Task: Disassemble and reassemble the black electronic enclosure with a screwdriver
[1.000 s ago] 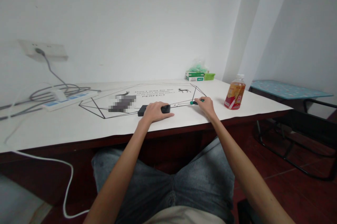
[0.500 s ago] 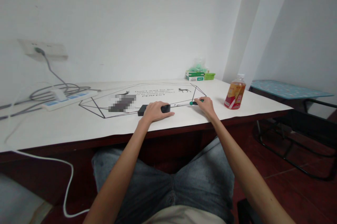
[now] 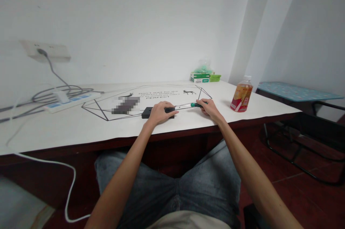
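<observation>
My left hand (image 3: 159, 113) lies over a flat black box (image 3: 146, 113) on the tabletop, gripping it with the fingers across the top and the thumb along the near side. Part of the box is hidden under the palm. In my right hand (image 3: 210, 108) is a screwdriver (image 3: 195, 104) with a green and black handle, its thin shaft pointing left at the box's right end. Whether the tip touches the box I cannot tell. A tiny dark piece (image 3: 179, 107) lies between the two hands, too small to name.
A bottle of orange drink (image 3: 242, 94) stands right of my right hand. Small green and white boxes (image 3: 199, 77) sit against the wall. At left are a power strip (image 3: 71, 102) and coiled cables (image 3: 54, 92). A pixelated dark object (image 3: 125, 106) lies left of the black box.
My right hand has shifted slightly left with the screwdriver, bringing its shaft nearer the black box. The grip on the handle now shows more of the green end. My left hand stays put.
</observation>
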Tool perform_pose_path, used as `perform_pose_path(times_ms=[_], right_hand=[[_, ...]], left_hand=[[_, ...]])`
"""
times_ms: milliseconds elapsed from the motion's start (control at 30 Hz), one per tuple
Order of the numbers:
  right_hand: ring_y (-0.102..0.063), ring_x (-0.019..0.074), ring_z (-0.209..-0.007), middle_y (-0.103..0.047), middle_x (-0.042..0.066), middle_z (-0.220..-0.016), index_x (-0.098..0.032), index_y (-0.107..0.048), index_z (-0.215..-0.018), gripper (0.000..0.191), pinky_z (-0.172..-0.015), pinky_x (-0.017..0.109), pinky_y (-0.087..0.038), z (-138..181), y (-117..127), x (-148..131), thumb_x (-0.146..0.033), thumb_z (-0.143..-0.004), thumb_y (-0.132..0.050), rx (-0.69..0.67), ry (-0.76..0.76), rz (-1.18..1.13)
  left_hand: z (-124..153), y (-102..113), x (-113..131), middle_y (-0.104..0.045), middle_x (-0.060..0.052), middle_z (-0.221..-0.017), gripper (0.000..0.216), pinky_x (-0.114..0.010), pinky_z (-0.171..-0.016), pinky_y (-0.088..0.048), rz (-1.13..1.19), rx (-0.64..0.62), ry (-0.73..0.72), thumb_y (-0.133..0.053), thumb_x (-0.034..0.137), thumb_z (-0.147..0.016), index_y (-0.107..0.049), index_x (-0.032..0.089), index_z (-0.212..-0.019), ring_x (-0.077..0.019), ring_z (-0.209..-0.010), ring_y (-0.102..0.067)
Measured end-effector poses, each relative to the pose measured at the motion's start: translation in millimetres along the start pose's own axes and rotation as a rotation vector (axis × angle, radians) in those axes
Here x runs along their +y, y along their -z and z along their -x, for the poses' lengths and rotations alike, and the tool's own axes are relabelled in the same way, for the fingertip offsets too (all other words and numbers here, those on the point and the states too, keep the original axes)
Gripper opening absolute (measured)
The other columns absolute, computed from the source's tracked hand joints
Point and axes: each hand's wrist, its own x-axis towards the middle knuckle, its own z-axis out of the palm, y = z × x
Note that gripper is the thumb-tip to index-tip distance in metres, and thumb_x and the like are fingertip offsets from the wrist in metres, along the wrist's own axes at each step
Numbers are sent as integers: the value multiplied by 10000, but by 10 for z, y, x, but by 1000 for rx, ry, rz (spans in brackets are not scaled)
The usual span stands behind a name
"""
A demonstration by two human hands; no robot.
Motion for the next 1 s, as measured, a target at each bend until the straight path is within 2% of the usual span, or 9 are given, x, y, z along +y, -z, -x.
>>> perform_pose_path(times_ms=[167,567,1000], right_hand=[[-273,49,-385,-340,-90,-473,-211,-494,-636,586,-355,215,-135,18,-10,-17,-697,-647,-821,-99,-10,-56],[-306,48,-380,-361,-82,-481,-195,-510,-632,602,-349,216,-150,24,-12,-23,-725,-665,-795,-107,25,-22],[-288,64,-403,-371,-75,-461,-214,-501,-647,577,-363,230,-153,26,-11,-18,-711,-674,-793,-99,13,-34]], left_hand=[[-12,-41,-42,-786,-60,-997,244,-385,-921,-533,141,55,-10,-757,475,-826,-811,237,-836,-245,-955,-715],[-22,-80,-110,-786,-57,-965,208,-382,-925,-539,196,82,-22,-741,433,-838,-808,237,-826,-234,-934,-724],[-17,-46,-69,-782,-61,-998,185,-387,-951,-536,178,47,-12,-730,403,-842,-806,234,-847,-230,-958,-717]])
